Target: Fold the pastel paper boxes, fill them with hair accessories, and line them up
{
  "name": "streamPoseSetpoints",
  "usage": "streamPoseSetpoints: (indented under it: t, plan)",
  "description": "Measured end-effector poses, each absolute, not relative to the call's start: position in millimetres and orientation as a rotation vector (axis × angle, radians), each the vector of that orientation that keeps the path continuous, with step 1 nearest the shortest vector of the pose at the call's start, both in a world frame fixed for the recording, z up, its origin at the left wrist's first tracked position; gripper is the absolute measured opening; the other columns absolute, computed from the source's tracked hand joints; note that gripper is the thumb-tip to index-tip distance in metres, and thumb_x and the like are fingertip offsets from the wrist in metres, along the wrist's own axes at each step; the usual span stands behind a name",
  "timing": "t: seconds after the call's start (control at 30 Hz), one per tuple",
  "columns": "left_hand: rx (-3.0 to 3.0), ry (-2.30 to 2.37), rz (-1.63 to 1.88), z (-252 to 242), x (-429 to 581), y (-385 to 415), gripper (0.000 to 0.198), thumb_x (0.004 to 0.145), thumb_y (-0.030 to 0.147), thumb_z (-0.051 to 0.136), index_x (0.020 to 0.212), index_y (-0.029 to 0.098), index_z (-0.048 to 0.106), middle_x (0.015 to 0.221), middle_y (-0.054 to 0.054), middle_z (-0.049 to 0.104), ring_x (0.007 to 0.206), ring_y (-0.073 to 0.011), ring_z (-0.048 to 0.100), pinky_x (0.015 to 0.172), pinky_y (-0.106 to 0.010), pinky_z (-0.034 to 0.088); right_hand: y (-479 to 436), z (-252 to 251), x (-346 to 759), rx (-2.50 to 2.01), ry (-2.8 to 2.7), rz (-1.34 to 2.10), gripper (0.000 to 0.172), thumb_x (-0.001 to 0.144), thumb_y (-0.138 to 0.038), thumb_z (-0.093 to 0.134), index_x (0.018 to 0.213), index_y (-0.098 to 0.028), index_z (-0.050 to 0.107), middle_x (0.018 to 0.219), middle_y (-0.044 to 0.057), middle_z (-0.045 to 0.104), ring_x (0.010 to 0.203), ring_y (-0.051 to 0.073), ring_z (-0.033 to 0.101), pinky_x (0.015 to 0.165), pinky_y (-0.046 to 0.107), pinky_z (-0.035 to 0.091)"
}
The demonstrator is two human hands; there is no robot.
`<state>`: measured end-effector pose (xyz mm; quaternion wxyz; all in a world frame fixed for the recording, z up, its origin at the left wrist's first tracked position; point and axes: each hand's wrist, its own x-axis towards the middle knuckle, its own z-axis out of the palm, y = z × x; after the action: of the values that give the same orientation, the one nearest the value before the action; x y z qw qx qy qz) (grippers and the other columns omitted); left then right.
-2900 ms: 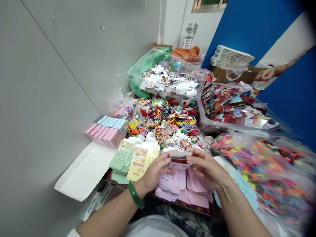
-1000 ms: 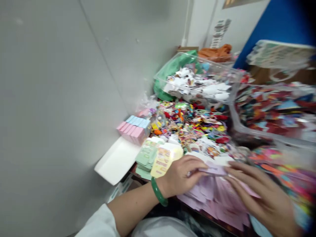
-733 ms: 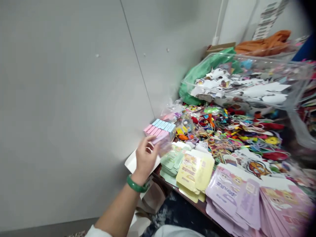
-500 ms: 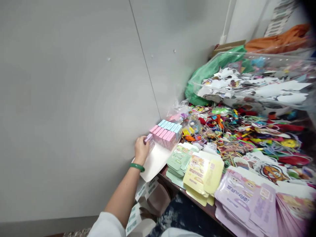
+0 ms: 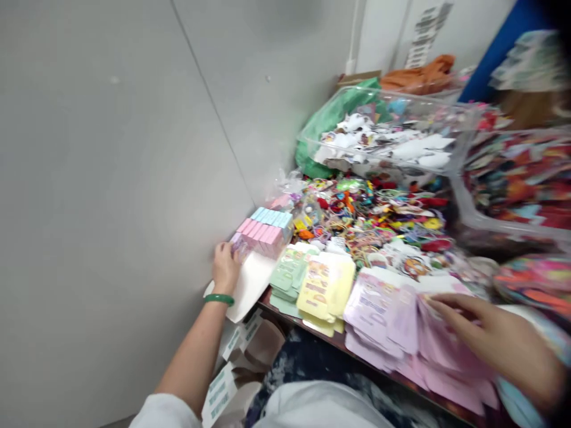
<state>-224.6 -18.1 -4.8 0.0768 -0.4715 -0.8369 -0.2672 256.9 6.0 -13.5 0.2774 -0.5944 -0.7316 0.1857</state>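
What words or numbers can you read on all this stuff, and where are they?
None can be read: the print on the lilac cards, the yellow cards, the green cards and the labelled white cartons below the table edge is too blurred or small to read.

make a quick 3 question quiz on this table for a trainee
1. True or false: the green bangle is on the right wrist.
2. Fill in the blank: the right hand rests on a fanned stack of ____ cards.
3. What stands in a row just beyond the left hand?

Key: 1. False, it is on the left wrist. 2. Lilac. 3. Small pink and blue boxes.
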Motion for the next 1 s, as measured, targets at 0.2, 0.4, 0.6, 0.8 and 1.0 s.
streamPoseSetpoints:
  t: [0.2, 0.4, 0.6, 0.8, 1.0]
  plan:
    - [-1.323, -2.486, -0.779, 23, -199, -24, 0.044, 0.086, 0.037, 0.060, 0.125, 0.017, 0.057, 0.125, -0.018, 0.050, 0.098, -0.0314, 0.061, 0.078, -0.044, 0.051, 0, 1, 228, -1.900, -1.837, 0.616, 0.024, 0.076, -0.044, 0.057, 0.076, -0.023, 0.070, 0.071, 0.006, 0.073, 0.063, 0.025, 0.065, 0.057, 0.034, 0.043]
    - [-2.186, -2.373, -1.113, 37, -89, -35, 0.033, 0.092, 0.038, 0.049, 0.111, 0.019, 0.067, 0.088, -0.007, 0.070, 0.064, -0.0181, 0.060, 0.063, -0.029, 0.048, 0, -1, 211, -1.905, -1.730, 0.741, 0.028, 0.080, -0.037, 0.050, 0.060, -0.021, 0.063, 0.069, 0.007, 0.070, 0.068, 0.023, 0.062, 0.061, 0.032, 0.039]
    - [-2.858, -2.175, -0.248, 34, 5, -27, 0.033, 0.094, 0.034, 0.042, 0.106, 0.013, 0.066, 0.091, -0.018, 0.073, 0.086, -0.0313, 0.068, 0.072, -0.037, 0.047, 5, -3, 209, -1.953, -1.675, 0.847, 0.033, 0.080, -0.036, 0.048, 0.051, -0.021, 0.054, 0.058, 0.005, 0.064, 0.063, 0.021, 0.059, 0.060, 0.031, 0.037]
    - [-2.829, -2.217, -0.128, 32, 17, -25, 0.035, 0.092, 0.040, 0.049, 0.105, 0.010, 0.062, 0.094, -0.021, 0.072, 0.091, -0.0351, 0.069, 0.073, -0.038, 0.047, -4, 5, 200, -1.937, -1.604, 0.828, 0.024, 0.079, -0.036, 0.050, 0.062, -0.021, 0.060, 0.066, 0.006, 0.066, 0.067, 0.022, 0.059, 0.062, 0.031, 0.037]
    - [-2.847, -2.309, -0.258, 23, 16, -23, 0.029, 0.085, 0.037, 0.061, 0.103, 0.014, 0.061, 0.091, -0.013, 0.071, 0.088, -0.0303, 0.067, 0.073, -0.035, 0.045, -11, 8, 185, -1.851, -1.368, 0.931, 0.022, 0.071, -0.041, 0.062, 0.063, -0.022, 0.056, 0.053, 0.001, 0.057, 0.054, 0.018, 0.050, 0.053, 0.029, 0.031]
